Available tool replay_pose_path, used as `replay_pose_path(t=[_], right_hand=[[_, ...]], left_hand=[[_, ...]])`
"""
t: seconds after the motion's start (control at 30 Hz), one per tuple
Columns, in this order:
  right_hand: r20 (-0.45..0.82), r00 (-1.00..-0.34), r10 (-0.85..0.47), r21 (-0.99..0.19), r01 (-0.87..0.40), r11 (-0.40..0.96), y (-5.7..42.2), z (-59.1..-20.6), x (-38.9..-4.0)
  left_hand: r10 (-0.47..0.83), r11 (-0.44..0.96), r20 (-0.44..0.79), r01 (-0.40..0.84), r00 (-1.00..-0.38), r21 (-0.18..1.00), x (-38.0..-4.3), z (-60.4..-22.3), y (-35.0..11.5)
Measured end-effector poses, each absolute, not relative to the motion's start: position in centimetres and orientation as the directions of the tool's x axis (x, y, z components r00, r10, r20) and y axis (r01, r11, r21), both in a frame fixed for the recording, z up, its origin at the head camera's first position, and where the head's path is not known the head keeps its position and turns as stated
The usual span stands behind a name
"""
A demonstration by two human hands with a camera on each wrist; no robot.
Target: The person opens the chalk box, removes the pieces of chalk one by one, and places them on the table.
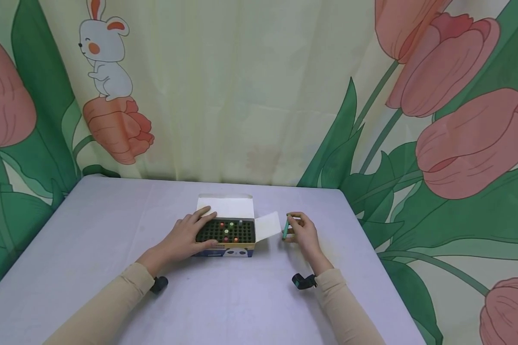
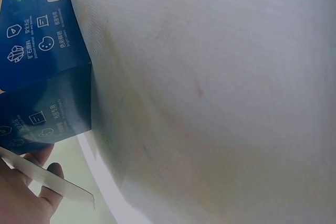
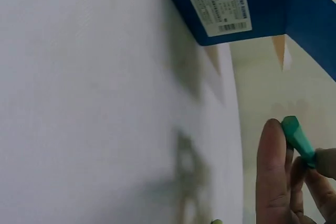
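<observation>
An open chalk box (image 1: 235,252), blue with a panda on its front, stands mid-table. Inside, a dark tray with rows of round holes (image 1: 209,232) holds several chalk sticks, mostly red and pale green ends. My left hand (image 1: 191,235) grips the box's left side, thumb along the front edge and fingers towards the back flap. Off the box's right side, my right hand (image 1: 305,235) pinches a green chalk stick (image 1: 285,229) between thumb and fingers, above the table. In the right wrist view the green chalk (image 3: 297,137) shows close by the fingertips.
The white lid (image 1: 226,207) stands up at the back of the box. A white side flap (image 1: 267,226) juts out to the right, between box and right hand. A pale cloth covers the table (image 1: 224,302); behind it hangs a printed curtain (image 1: 250,96).
</observation>
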State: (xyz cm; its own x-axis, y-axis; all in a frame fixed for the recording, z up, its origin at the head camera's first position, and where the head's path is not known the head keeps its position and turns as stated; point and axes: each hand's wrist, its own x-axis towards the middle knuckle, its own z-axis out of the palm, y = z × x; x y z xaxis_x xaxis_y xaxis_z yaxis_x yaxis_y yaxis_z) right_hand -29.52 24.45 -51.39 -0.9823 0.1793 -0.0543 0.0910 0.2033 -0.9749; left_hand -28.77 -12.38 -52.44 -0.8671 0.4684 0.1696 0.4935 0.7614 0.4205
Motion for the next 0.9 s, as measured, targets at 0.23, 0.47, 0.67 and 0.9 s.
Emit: replay_pose_path(t=[0.23,0.47,0.67,0.9], right_hand=[[-0.127,-0.984,0.123,-0.845,0.172,0.506,24.4,-52.3,-29.0],[-0.138,-0.983,0.12,-0.769,0.183,0.612,24.4,-52.9,-28.7],[-0.055,-0.991,0.123,-0.687,0.127,0.715,24.7,-52.9,-28.7],[-0.024,-0.989,0.145,-0.601,0.13,0.788,25.0,-52.9,-28.7]], left_hand=[[0.47,0.758,0.181,0.5,-0.864,0.419,-28.9,-52.4,-12.4],[0.469,0.757,0.188,0.503,-0.863,0.418,-28.8,-52.6,-12.4],[0.468,0.757,0.186,0.501,-0.864,0.42,-28.7,-52.6,-12.4],[0.471,0.757,0.176,0.498,-0.865,0.422,-28.7,-52.5,-12.4]])
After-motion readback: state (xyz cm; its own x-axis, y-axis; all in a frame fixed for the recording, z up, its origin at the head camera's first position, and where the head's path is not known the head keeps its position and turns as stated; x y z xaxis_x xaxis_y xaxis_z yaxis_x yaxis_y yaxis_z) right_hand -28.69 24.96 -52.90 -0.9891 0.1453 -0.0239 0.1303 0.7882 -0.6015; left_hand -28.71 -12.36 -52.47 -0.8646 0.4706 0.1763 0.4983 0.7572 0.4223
